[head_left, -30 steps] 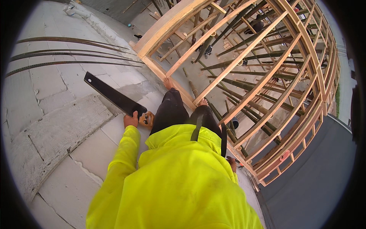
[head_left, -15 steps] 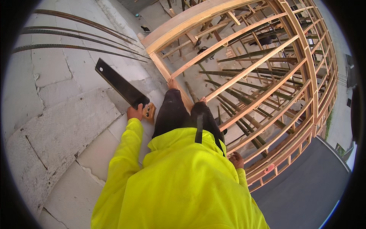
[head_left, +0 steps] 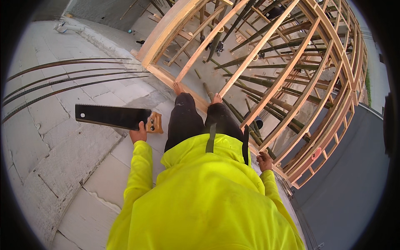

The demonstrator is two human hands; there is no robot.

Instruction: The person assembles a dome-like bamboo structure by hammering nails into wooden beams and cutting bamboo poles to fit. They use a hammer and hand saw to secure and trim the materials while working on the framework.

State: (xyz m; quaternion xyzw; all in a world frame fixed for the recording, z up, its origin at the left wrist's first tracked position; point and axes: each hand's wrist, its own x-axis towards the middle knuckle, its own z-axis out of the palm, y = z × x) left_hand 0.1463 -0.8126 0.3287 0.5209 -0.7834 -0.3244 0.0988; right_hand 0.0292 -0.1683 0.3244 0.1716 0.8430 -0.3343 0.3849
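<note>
While we look down over a bright yellow jacket (head_left: 204, 200) that fills the lower middle of the frame, our left hand (head_left: 138, 134) sits left of centre, clenched around the wooden handle (head_left: 154, 123) of a handsaw (head_left: 112, 116). Its dark blade runs out level toward the left of the frame, teeth along the upper edge, held above the pale concrete slab (head_left: 54, 154) and not touching it. Our right hand (head_left: 265, 161) shows right of centre, just below the timber frame (head_left: 266, 79); it lies close against the lowest plank, but we cannot tell whether it grips the wood or only rests beside it, since the fingers are too small and partly hidden by the sleeve.

Dark trousers (head_left: 196, 121) reach up from the jacket toward the middle of the frame, and two bare feet (head_left: 178, 88) stand at the edge of the slab, touching the long plank that borders the timber frame. That frame of pale battens curves across the whole upper right, with dark steel bars (head_left: 266, 54) lying under it. In the upper left, several thin dark rods (head_left: 66, 77) lie in long arcs on the slab, well apart from the saw. A grey sloping surface (head_left: 346, 179) fills the lower right.
</note>
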